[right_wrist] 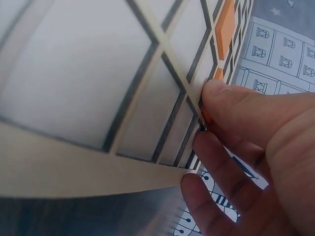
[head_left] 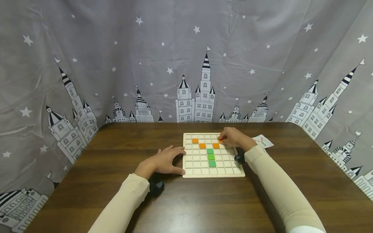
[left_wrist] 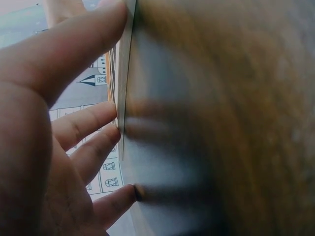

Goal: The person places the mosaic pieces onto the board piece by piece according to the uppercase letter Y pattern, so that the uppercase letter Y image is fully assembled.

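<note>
A pale wooden grid board [head_left: 201,176] lies on the table. My left hand [head_left: 166,160] rests at its left side, fingers spread and loosely bent, fingertips and thumb touching the edge; the left wrist view shows them against the board's thin side [left_wrist: 126,64]. My right hand [head_left: 233,137] pinches an orange square tile [head_left: 220,141] at a cell near the far right corner, and the fingers partly hide it. Other orange tiles, such as this one [head_left: 195,140], sit in cells. Below them a column of green tiles [head_left: 211,157] runs toward the near edge.
A card with a small coloured grid pattern [head_left: 263,141] lies on the table right of the board, partly behind my right forearm. The brown wooden table [head_left: 122,139] reaches back to a grey curtain [head_left: 175,51] printed with castles and stars.
</note>
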Action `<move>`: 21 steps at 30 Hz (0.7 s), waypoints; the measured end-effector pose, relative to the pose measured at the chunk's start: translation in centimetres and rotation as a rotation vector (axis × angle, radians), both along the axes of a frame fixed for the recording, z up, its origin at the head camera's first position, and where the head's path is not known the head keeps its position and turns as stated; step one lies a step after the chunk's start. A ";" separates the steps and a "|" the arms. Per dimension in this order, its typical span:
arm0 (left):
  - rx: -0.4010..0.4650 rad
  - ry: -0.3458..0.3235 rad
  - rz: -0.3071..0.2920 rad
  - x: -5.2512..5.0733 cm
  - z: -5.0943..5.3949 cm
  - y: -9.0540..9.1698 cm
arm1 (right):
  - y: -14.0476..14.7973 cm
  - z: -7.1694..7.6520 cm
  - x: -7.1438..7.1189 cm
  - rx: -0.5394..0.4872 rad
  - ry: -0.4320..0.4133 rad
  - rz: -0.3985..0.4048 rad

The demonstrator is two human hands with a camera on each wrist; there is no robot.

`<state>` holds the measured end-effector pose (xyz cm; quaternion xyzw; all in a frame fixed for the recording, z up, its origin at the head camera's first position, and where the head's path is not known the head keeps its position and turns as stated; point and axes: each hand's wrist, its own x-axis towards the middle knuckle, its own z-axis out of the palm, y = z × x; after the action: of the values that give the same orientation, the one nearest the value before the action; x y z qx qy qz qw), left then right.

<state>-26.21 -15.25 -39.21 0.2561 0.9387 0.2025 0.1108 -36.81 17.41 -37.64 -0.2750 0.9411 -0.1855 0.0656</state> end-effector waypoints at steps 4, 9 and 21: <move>0.010 -0.011 0.005 0.0 0.0 0.0 | -0.1 0.1 0.1 -0.005 0.008 0.004; 0.021 -0.006 0.004 -0.1 0.1 0.1 | -0.1 0.1 0.3 0.000 0.032 0.005; 0.005 -0.016 0.010 -0.2 0.0 0.1 | -0.3 -0.2 0.2 0.013 0.001 -0.034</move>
<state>-26.44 -15.14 -39.19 0.2499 0.9385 0.2075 0.1168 -36.61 17.08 -37.79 -0.2588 0.9468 -0.1804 0.0639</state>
